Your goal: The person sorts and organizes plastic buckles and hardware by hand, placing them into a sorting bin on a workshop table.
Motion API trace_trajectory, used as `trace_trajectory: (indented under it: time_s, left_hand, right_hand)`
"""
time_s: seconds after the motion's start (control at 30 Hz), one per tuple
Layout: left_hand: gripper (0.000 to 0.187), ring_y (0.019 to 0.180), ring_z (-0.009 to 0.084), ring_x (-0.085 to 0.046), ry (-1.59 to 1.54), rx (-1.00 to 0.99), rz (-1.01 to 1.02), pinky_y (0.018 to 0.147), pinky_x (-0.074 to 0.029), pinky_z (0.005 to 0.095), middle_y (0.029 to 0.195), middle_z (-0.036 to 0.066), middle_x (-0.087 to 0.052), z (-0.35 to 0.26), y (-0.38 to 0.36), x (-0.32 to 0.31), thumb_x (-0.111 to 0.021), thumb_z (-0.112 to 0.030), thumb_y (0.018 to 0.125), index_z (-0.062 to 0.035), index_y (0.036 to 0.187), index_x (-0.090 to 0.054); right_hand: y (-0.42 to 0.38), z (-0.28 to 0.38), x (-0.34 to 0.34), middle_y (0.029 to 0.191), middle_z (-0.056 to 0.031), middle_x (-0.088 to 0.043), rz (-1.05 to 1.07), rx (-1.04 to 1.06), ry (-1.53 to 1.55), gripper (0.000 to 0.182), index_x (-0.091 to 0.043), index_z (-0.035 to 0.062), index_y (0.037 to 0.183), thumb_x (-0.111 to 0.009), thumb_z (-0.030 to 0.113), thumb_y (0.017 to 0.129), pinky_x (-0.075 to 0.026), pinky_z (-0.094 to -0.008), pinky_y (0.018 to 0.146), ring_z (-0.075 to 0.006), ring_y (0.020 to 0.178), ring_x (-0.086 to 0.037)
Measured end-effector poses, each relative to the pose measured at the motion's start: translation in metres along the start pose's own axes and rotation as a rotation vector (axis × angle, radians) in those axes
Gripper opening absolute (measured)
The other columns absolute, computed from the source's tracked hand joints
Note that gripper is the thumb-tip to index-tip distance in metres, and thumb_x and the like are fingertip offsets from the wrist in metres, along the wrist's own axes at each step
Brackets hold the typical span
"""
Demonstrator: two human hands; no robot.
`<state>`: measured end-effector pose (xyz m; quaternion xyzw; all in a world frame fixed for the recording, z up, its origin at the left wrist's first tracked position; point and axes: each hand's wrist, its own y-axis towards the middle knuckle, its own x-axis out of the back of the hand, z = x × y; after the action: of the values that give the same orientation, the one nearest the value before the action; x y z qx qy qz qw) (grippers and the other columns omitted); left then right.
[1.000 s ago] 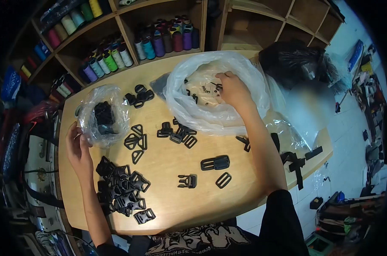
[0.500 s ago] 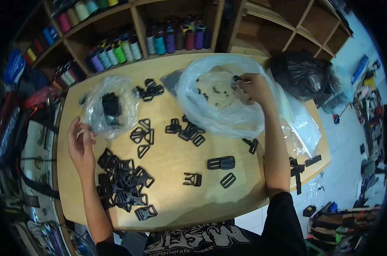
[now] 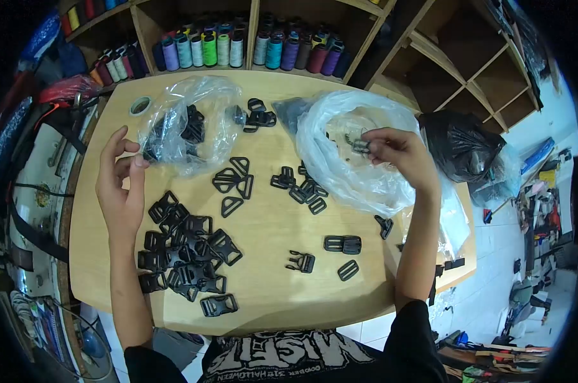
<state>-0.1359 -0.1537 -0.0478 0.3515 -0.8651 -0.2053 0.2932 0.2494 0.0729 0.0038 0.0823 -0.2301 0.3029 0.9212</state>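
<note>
My left hand (image 3: pixel 122 185) is open, its fingers loosely bent and apart, at the left edge of a clear plastic bag (image 3: pixel 222 96). Inside that bag lie black plastic parts (image 3: pixel 192 124). My right hand (image 3: pixel 405 156) is closed in a pinch over a whitish plastic bag (image 3: pixel 314 163) with its mouth wide open. Between its fingertips are small dark grey pieces (image 3: pixel 360 146), too small to name. A few more little dark bits lie in the bag, partly hidden by the hand.
Black side-release buckles (image 3: pixel 190 249) are heaped at the left front. Triangular rings (image 3: pixel 233 179), strap sliders (image 3: pixel 308 195) and a lone buckle half (image 3: pixel 300 261) lie mid-table. A tape roll (image 3: pixel 140 106) sits at the back left. Thread spools (image 3: pixel 210 50) line the shelf behind; a black bag (image 3: pixel 464 143) stands right.
My right hand has drawn back slightly, and the small grey pieces in its fingertips show more plainly. The left hand stays open beside the clear bag. The camera view has shifted.
</note>
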Motion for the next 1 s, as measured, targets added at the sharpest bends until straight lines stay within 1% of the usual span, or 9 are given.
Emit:
trace_trajectory:
  time_s: [0.13, 0.27, 0.33, 0.4, 0.47, 0.53, 0.73, 0.93, 1.0]
  left_hand:
    - [0.044, 0.088, 0.0127, -0.062, 0.034, -0.024, 0.000, 0.075, -0.048, 0.0253, 0.111, 0.008, -0.056, -0.002, -0.002, 0.001, -0.054, -0.007, 0.096, -0.0038, 0.139, -0.046]
    - [0.045, 0.086, 0.0124, -0.063, 0.047, -0.041, 0.013, 0.079, -0.049, 0.0256, 0.110, 0.009, -0.057, -0.001, -0.001, 0.002, -0.053, -0.002, 0.095, -0.0032, 0.139, -0.045]
    - [0.045, 0.086, 0.0122, -0.063, 0.039, -0.063, 0.012, 0.079, -0.049, 0.0255, 0.110, 0.009, -0.057, -0.001, 0.000, 0.003, -0.053, -0.001, 0.095, -0.0031, 0.139, -0.045]
    - [0.045, 0.086, 0.0123, -0.063, 0.054, -0.042, 0.009, 0.079, -0.049, 0.0256, 0.110, 0.009, -0.057, 0.000, 0.000, 0.004, -0.053, -0.002, 0.095, -0.0027, 0.139, -0.045]
    - [0.045, 0.086, 0.0123, -0.063, 0.057, -0.039, 0.007, 0.080, -0.049, 0.0255, 0.110, 0.009, -0.057, -0.002, 0.000, 0.005, -0.053, -0.002, 0.095, -0.0026, 0.139, -0.045]
    - [0.045, 0.086, 0.0124, -0.063, 0.061, -0.039, 0.006, 0.080, -0.049, 0.0254, 0.109, 0.009, -0.057, -0.001, 0.000, 0.005, -0.053, -0.002, 0.095, -0.0025, 0.139, -0.045]
    - [0.044, 0.085, 0.0123, -0.062, 0.082, -0.039, -0.009, 0.080, -0.049, 0.0256, 0.110, 0.009, -0.057, 0.000, 0.000, 0.004, -0.052, -0.001, 0.095, -0.0024, 0.139, -0.046]
    - [0.044, 0.084, 0.0120, -0.062, 0.114, -0.044, 0.014, 0.079, -0.049, 0.0258, 0.109, 0.009, -0.057, 0.001, 0.000, 0.000, -0.053, -0.001, 0.095, -0.0022, 0.139, -0.046]
    - [0.045, 0.084, 0.0117, -0.062, 0.119, -0.057, -0.014, 0.079, -0.049, 0.0255, 0.109, 0.009, -0.057, 0.003, -0.001, 0.000, -0.052, -0.001, 0.094, -0.0022, 0.139, -0.046]
  right_hand:
    - [0.000, 0.006, -0.031, 0.084, -0.0076, -0.069, 0.214, 0.014, 0.070, 0.019, -0.067, -0.0055, 0.103, -0.065, 0.000, 0.085, -0.052, -0.0243, 0.068, -0.0117, 0.073, -0.064]
    - [0.005, -0.001, -0.064, 0.078, -0.0055, -0.069, 0.280, 0.002, 0.022, 0.019, -0.068, -0.0030, 0.100, -0.068, 0.000, 0.081, -0.050, -0.0248, 0.064, -0.0118, 0.069, -0.064]
    - [0.008, -0.006, -0.070, 0.078, -0.0068, -0.069, 0.260, -0.016, -0.205, 0.019, -0.068, -0.0025, 0.100, -0.069, 0.003, 0.082, -0.050, -0.0255, 0.063, -0.0121, 0.066, -0.064]
    - [0.009, -0.007, -0.066, 0.080, -0.0058, -0.067, 0.240, -0.052, -0.199, 0.018, -0.066, -0.0045, 0.101, -0.067, 0.001, 0.085, -0.050, -0.0250, 0.063, -0.0103, 0.068, -0.062]
    - [0.011, -0.002, -0.057, 0.078, -0.0085, -0.069, 0.026, -0.048, -0.213, 0.017, -0.069, -0.0013, 0.099, -0.068, 0.007, 0.084, -0.051, -0.0280, 0.063, -0.0127, 0.065, -0.064]
    - [0.014, -0.023, -0.045, 0.080, -0.0079, -0.070, -0.031, -0.028, -0.225, 0.018, -0.070, 0.0009, 0.100, -0.068, 0.011, 0.085, -0.052, -0.0286, 0.065, -0.0122, 0.067, -0.065]
    - [0.025, -0.056, -0.038, 0.090, -0.0134, -0.072, -0.307, 0.066, -0.645, 0.020, -0.070, 0.0045, 0.101, -0.067, 0.015, 0.083, -0.054, -0.0362, 0.075, -0.0256, 0.079, -0.070]
    - [0.070, -0.059, -0.039, 0.095, -0.0146, -0.072, -0.189, 0.174, -0.526, 0.027, -0.070, 0.0044, 0.108, -0.067, 0.014, 0.083, -0.054, -0.0365, 0.076, -0.0270, 0.083, -0.070]
    - [0.087, -0.056, -0.044, 0.090, -0.0205, -0.070, -0.199, 0.234, -0.651, 0.022, -0.069, 0.0040, 0.099, -0.066, 0.016, 0.081, -0.054, -0.0420, 0.076, -0.0363, 0.081, -0.068]
